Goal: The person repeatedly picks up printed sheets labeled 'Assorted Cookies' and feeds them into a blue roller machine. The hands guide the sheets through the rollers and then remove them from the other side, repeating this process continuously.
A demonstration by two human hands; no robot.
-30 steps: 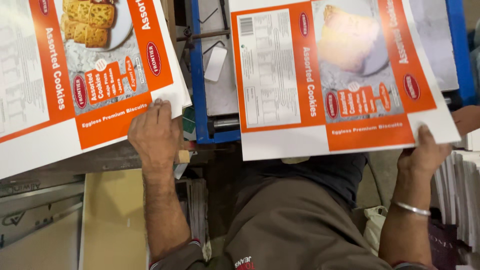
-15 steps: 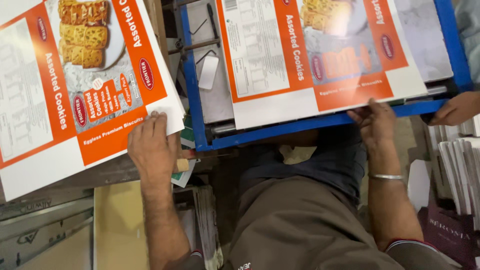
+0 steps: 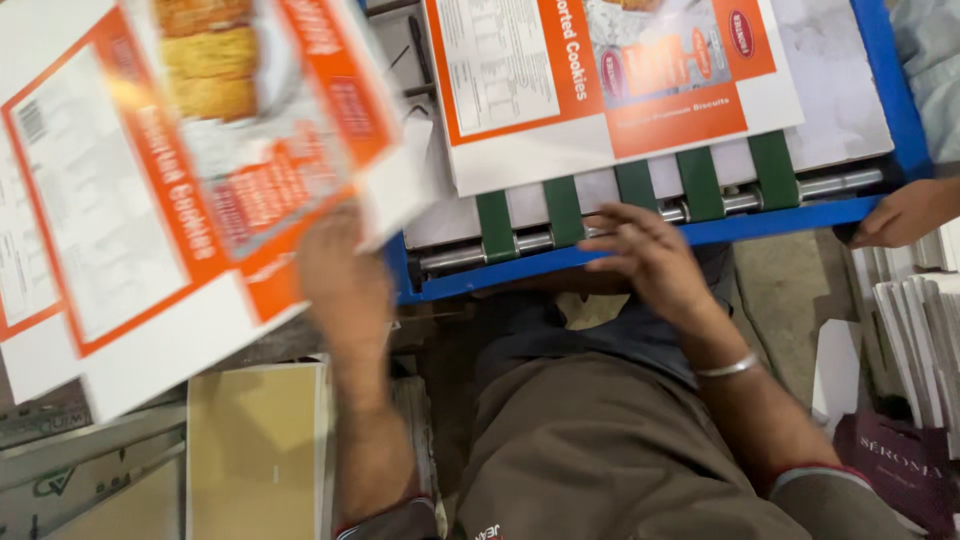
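Orange and white printed carton sheet (image 3: 190,200) at the left, flat and uncut, blurred, tilted over the near-left stack of sheets. Held at its near right edge by the left hand (image 3: 345,285); fingers (image 3: 325,240) closed on the card, though exact grip hard to see because of blur. Probably the sheet in hand now, lifted and not yet laid on the machine.

Second sheet of the same print (image 3: 610,85) already lying flat on the blue-framed feed table (image 3: 640,245), far and to the right, its near edge just beyond the green belts (image 3: 700,185) and the metal roller (image 3: 840,183). Judged as the part done: one sheet placed, seemingly ready to go in.

Right hand (image 3: 650,255) hovering over the near blue edge of the frame, fingers (image 3: 620,222) spread and loosely open, holding nothing, not touching the placed sheet. Silver bangle (image 3: 728,368) on that wrist.

Another person's hand (image 3: 905,212) resting at the far-right corner of the frame.

More white card stacked on edge (image 3: 920,320) at the right, and plain brown board (image 3: 255,450) near left, below the lifted sheet. So, many sheets apparently left to feed.
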